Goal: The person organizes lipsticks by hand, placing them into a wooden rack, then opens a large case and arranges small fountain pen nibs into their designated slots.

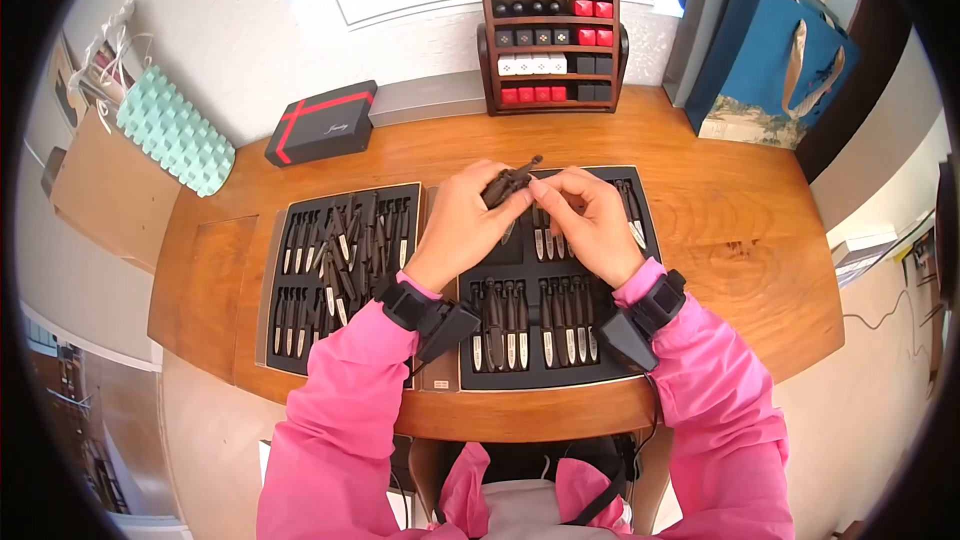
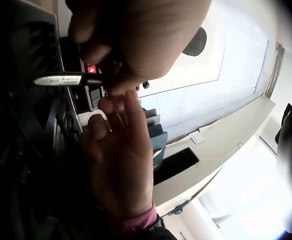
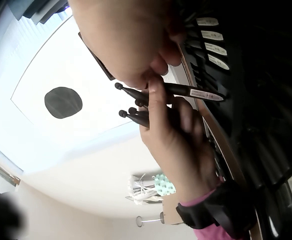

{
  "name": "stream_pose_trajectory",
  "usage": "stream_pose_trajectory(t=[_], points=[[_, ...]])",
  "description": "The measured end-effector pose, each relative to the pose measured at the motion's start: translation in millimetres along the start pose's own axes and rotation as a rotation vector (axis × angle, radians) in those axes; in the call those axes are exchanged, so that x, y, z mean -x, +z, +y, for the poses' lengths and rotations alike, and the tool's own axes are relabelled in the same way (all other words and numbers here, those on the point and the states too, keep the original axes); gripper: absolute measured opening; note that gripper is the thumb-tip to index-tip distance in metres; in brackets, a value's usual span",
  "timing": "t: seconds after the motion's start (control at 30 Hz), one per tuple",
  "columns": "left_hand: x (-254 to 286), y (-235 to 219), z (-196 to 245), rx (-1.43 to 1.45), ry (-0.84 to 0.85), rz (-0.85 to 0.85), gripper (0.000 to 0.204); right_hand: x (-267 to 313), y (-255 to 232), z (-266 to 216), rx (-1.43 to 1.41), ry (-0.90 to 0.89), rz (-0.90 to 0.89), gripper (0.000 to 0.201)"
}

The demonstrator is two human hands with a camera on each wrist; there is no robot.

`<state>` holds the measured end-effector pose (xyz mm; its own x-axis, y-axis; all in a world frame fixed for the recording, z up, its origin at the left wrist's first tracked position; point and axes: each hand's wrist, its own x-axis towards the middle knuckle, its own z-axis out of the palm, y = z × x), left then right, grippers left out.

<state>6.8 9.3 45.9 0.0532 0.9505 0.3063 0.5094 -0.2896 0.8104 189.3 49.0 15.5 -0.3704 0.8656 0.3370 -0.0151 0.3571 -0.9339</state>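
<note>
My left hand [image 1: 465, 220] grips a small bundle of dark slim sticks [image 1: 507, 187] with knobbed tips. It is above the right foam tray [image 1: 540, 378]. Thumb and forefinger of my right hand [image 1: 592, 225] come together at the bundle's right side, pinching at a stick. In the right wrist view, one dark stick [image 3: 206, 94] shows a pale, labelled, pointed end, and several knobbed tips jut out past the left thumb. Rows of similar sticks fill slots in the right tray. The left foam tray [image 1: 268, 335] holds more, some loosely heaped over the rows.
A wooden rack [image 1: 552, 50] of black, white and red pieces stands at the back of the wooden table [image 1: 735, 270]. Left of it are a black box [image 1: 325, 122] with red ribbon and a mint-green textured holder [image 1: 175, 130]. Blue and grey paper bags [image 1: 755, 50] stand back right.
</note>
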Motion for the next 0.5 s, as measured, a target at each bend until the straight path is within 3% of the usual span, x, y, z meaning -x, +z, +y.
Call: stream_pose_trajectory(t=[0.03, 0.07, 0.1, 0.17, 0.27, 0.37, 0.43, 0.5], points=[[-1, 0, -3, -0.062, 0.051, 0.086, 0.023, 0, 0, 0, 0.023, -0.005, 0.021, 0.015], [-3, -1, -8, -0.038, -0.027, 0.095, 0.024, 1, 1, -3, 0.021, -0.004, 0.024, 0.015], [-4, -3, -10, -0.040, -0.027, 0.092, 0.024, 2, 0, -6, 0.071, -0.027, 0.055, 0.014], [-6, -7, -12, 0.213, -0.218, 0.002, 0.026, 4, -1, -10, 0.119, -0.049, 0.089, 0.013], [-7, -4, -27, 0.281, -0.241, -0.010, 0.023, 5, -2, -13, 0.230, -0.083, 0.079, 0.018], [-6, -1, -26, 0.325, -0.250, 0.010, 0.020, 7, -2, -16, 0.400, -0.134, -0.026, 0.027], [-5, -1, -21, 0.326, -0.239, 0.023, 0.020, 7, -1, -10, 0.526, -0.349, -0.078, 0.033], [-6, -2, -17, 0.254, -0.278, 0.046, 0.021, 7, -2, -10, 0.531, -0.352, -0.126, 0.033]])
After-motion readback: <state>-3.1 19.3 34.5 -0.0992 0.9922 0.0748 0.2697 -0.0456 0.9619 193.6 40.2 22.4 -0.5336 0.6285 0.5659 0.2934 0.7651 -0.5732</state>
